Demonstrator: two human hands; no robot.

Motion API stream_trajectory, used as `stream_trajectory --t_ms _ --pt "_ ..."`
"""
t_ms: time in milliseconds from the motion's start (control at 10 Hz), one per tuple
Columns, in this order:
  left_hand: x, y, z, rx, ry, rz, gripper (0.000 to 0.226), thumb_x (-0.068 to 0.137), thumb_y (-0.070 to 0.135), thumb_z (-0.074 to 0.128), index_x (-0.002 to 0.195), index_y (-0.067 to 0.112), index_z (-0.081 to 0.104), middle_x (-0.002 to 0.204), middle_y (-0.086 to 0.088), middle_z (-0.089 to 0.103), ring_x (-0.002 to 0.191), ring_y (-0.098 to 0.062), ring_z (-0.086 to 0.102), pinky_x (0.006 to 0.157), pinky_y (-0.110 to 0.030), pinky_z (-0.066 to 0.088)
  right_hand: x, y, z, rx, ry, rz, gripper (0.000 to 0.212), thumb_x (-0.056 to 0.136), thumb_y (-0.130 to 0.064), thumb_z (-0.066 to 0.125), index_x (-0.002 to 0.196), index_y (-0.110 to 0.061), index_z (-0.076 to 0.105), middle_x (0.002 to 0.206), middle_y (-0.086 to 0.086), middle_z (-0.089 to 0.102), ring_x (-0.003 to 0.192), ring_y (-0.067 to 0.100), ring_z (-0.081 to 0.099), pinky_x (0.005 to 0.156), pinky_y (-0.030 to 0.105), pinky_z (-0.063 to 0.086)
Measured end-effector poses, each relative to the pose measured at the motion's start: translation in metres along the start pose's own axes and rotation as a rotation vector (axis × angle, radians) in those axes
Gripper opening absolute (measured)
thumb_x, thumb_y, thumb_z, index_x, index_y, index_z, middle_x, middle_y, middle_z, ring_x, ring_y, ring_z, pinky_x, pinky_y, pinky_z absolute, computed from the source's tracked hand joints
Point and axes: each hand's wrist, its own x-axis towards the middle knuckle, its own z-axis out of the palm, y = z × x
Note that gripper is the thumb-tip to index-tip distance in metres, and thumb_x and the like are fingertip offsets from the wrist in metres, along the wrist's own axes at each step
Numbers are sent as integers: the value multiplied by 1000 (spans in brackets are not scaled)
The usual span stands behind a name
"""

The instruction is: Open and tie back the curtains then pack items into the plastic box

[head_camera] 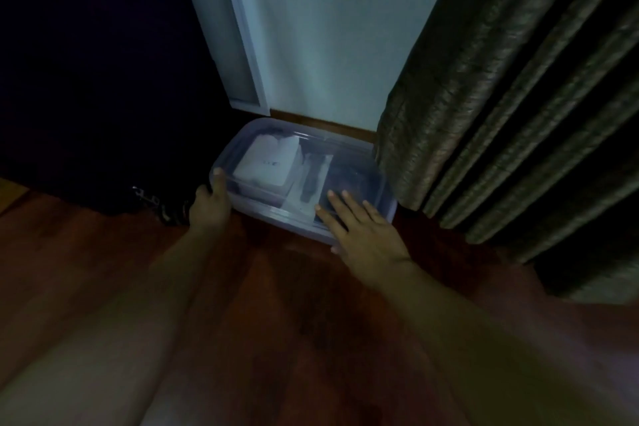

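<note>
A clear plastic box with its lid on stands on the wooden floor against the wall. Through the lid I see a white box, a dark slim item on white packaging and a dark item at the right. My left hand grips the box's left near corner, thumb on the lid. My right hand lies flat on the lid's right near part, fingers spread. The brown-grey curtain hangs in folds at the right, touching the box's right end.
A white wall panel and door frame rise behind the box. A dark mass fills the left side, with a small pale object at its foot. Wooden floor stretches toward me.
</note>
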Motion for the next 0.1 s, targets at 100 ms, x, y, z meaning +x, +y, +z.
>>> stream_trajectory --t_ms 100 --pt "-38 14 -20 97 -11 34 72 95 59 25 143 5 32 143 -20 41 127 -37 42 104 -41 32 -23 -24 -27 165 -25 14 65 99 -41 27 148 -16 -8 158 7 -11 145 20 -9 117 36 -3"
